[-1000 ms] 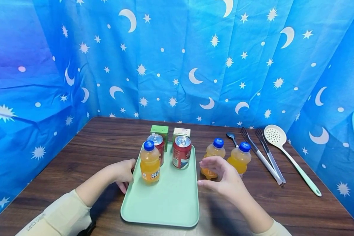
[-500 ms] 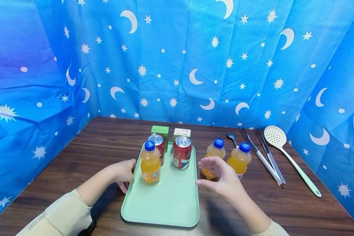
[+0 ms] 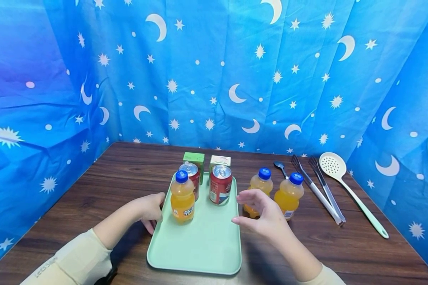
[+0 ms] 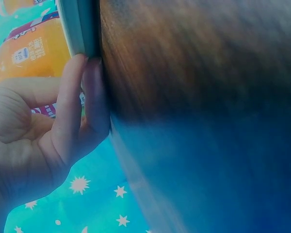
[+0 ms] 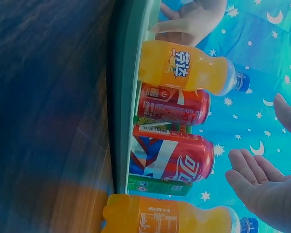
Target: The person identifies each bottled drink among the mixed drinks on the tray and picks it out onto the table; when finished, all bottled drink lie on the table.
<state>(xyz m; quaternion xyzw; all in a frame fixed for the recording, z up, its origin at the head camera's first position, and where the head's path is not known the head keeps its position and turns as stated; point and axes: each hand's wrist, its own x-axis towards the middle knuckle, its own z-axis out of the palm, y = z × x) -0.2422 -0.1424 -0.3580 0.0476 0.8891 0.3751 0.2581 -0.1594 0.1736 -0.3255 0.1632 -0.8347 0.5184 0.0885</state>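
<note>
A pale green tray (image 3: 203, 245) lies on the table. My left hand (image 3: 150, 209) holds its left rim; in the left wrist view the fingertips (image 4: 80, 65) meet the tray's edge. Near that hand stands an orange soda bottle (image 3: 182, 198) with a blue cap. Behind it on the tray are two red soda cans, one partly hidden (image 3: 196, 184) and one in plain view (image 3: 220, 188). My right hand (image 3: 267, 215) hovers at the right rim, thumb and fingers apart, holding nothing. Two more orange soda bottles, one nearer the tray (image 3: 261, 184) and one farther right (image 3: 289, 198), stand beyond it.
A green carton (image 3: 194, 156) and a whitish carton (image 3: 220, 159) stand behind the cans. To the right lie a spoon (image 3: 279, 164), metal tongs (image 3: 322, 198) and a skimmer (image 3: 333, 164) with a pale green handle. A blue star-patterned cloth (image 3: 214, 79) encloses the table.
My right hand has moved slightly left, over the tray's right rim, showing more of the far right bottle. The left hand has stayed at the tray's left edge.
</note>
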